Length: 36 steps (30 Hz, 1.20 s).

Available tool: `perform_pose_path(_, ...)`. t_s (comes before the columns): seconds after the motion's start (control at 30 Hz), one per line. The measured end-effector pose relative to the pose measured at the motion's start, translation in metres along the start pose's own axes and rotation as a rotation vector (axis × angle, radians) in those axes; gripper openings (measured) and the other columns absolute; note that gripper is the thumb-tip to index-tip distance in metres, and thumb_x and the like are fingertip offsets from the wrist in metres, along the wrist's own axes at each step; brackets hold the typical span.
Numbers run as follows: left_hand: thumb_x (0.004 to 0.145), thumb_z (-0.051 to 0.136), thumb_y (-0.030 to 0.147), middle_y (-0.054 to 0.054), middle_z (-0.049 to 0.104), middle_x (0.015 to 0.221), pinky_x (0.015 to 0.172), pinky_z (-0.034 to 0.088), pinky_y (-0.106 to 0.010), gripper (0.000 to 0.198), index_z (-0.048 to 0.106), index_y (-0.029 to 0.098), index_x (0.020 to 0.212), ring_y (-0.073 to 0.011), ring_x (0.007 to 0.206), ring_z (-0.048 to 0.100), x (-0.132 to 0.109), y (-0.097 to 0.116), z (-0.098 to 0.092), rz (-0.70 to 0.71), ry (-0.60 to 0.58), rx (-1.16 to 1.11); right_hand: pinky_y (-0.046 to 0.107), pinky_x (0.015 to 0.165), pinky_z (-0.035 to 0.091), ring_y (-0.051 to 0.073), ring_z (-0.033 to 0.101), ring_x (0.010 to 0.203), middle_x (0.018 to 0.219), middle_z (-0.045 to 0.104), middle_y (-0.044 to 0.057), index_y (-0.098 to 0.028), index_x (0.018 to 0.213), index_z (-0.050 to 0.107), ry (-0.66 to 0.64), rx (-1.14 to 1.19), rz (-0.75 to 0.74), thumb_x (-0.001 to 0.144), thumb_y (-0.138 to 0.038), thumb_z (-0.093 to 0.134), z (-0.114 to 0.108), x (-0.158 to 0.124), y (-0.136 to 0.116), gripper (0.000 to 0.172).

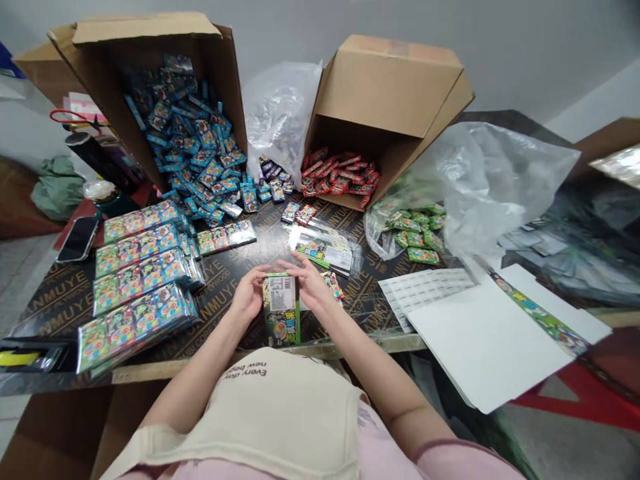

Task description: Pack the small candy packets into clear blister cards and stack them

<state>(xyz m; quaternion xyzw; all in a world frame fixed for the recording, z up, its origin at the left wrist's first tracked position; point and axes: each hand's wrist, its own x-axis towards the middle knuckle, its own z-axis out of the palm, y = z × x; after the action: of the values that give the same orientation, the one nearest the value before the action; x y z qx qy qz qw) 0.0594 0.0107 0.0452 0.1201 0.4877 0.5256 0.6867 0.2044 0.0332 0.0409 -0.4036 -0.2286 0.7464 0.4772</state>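
Apron (pixel 280 413) fills the bottom of my view, just below the bench edge (pixel 320 348). Above that edge, my left hand (pixel 249 293) and right hand (pixel 311 283) pinch their grips on a printed box (pixel 281 310), held upright between them. Stacked packs (pixel 135 320) crowd the left; open bench runs right toward a white sheet (pixel 485 340). Tipped cartons (pixel 385 93) lie farthest.

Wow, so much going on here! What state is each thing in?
left hand: gripping the packet's side
right hand: gripping the packet's other side
printed packet: held upright, barcode label showing
left cardboard box: tipped over, open, spilling blue packets
right cardboard box: tipped over, open, holding red packets
clear plastic bag: crumpled
phone: lying flat
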Motion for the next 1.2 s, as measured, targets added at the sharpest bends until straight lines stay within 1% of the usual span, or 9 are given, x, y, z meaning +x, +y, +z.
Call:
perform_pose_path(0.1,0.054,0.068,0.019,-0.001,0.068,0.065,0.056,0.044,-0.022,0.012,0.069,0.016,0.065,-0.0124,0.059,0.058,-0.006,0.01,-0.002,0.224,-0.03,0.248,0.033,0.068,0.054,0.019,0.07,0.074,0.085,0.074,0.002,-0.02,0.086,0.061,-0.082,-0.102,0.058,0.053,-0.015,0.076,-0.004,0.0,-0.005,0.037)
perform_pose_path(0.2,0.058,0.075,0.026,-0.002,0.068,0.063,0.061,0.046,-0.024,0.01,0.071,0.016,0.061,-0.0132,0.061,0.058,-0.01,0.019,-0.005,0.409,-0.076,0.479,0.03,0.069,0.052,0.016,0.067,0.071,0.079,0.074,0.003,-0.018,0.072,0.068,-0.095,-0.298,-0.127,0.06,-0.027,0.079,-0.007,-0.005,-0.008,0.019)
perform_pose_path(0.43,0.049,0.084,0.028,-0.003,0.068,0.059,0.053,0.047,-0.024,0.022,0.073,0.015,0.064,-0.0131,0.051,0.058,-0.004,0.035,-0.009,0.309,-0.143,0.591,0.028,0.065,0.05,0.014,0.062,0.063,0.069,0.071,-0.001,-0.02,0.072,0.073,-0.044,-0.455,-0.322,0.065,-0.033,0.078,-0.004,-0.013,-0.008,0.016)
perform_pose_path(0.63,0.062,0.075,0.025,-0.004,0.069,0.065,0.06,0.048,-0.026,0.009,0.071,0.017,0.061,-0.0162,0.062,0.062,-0.019,0.039,-0.007,0.537,-0.239,0.854,0.027,0.062,0.048,0.013,0.061,0.06,0.066,0.068,0.0,-0.018,0.07,0.07,-0.113,-0.584,-0.367,0.069,-0.035,0.075,-0.007,-0.018,-0.013,0.017)
perform_pose_path(0.8,0.074,0.069,0.029,-0.004,0.067,0.071,0.066,0.048,-0.028,0.015,0.069,0.019,0.063,-0.0163,0.068,0.062,-0.034,0.039,-0.005,0.862,-0.351,1.127,0.036,0.083,0.05,0.02,0.067,0.088,0.091,0.073,0.004,-0.022,0.08,0.072,-0.248,-0.752,-0.504,0.084,-0.044,0.06,-0.018,-0.034,-0.017,0.026)
perform_pose_path(0.9,0.082,0.062,0.027,-0.004,0.061,0.07,0.062,0.044,-0.027,0.013,0.073,0.02,0.08,-0.0149,0.066,0.057,-0.034,0.036,-0.004,0.945,-0.415,1.281,0.04,0.098,0.044,0.021,0.061,0.109,0.112,0.069,0.005,-0.025,0.098,0.071,-0.329,-0.932,-0.592,0.092,-0.048,0.045,-0.036,-0.031,-0.026,0.036)
perform_pose_path(1.0,0.088,0.055,0.024,-0.003,0.055,0.072,0.059,0.041,-0.026,0.02,0.074,0.022,0.094,-0.0143,0.066,0.052,-0.033,0.033,-0.005,1.007,-0.454,1.393,0.046,0.1,0.039,0.027,0.053,0.118,0.123,0.061,0.01,-0.025,0.123,0.06,-0.075,-1.255,-0.64,0.086,-0.051,0.054,-0.068,-0.017,-0.032,0.045)
perform_pose_path(1.1,0.089,0.052,0.023,-0.003,0.053,0.073,0.058,0.039,-0.026,0.022,0.075,0.022,0.092,-0.0147,0.067,0.05,-0.032,0.03,-0.007,1.065,-0.441,1.437,0.047,0.089,0.044,0.033,0.055,0.106,0.112,0.059,0.015,-0.02,0.133,0.05,0.262,-1.635,-0.544,0.07,-0.047,0.072,-0.099,-0.009,-0.025,0.072)
perform_pose_path(1.2,0.089,0.052,0.022,-0.004,0.054,0.075,0.061,0.04,-0.026,0.022,0.074,0.021,0.093,-0.0149,0.068,0.051,-0.032,0.028,-0.008,1.076,-0.425,1.425,0.04,0.081,0.047,0.029,0.057,0.094,0.104,0.056,0.013,-0.016,0.133,0.048,0.346,-1.789,-0.449,0.073,-0.033,0.065,-0.116,-0.012,-0.009,0.064)
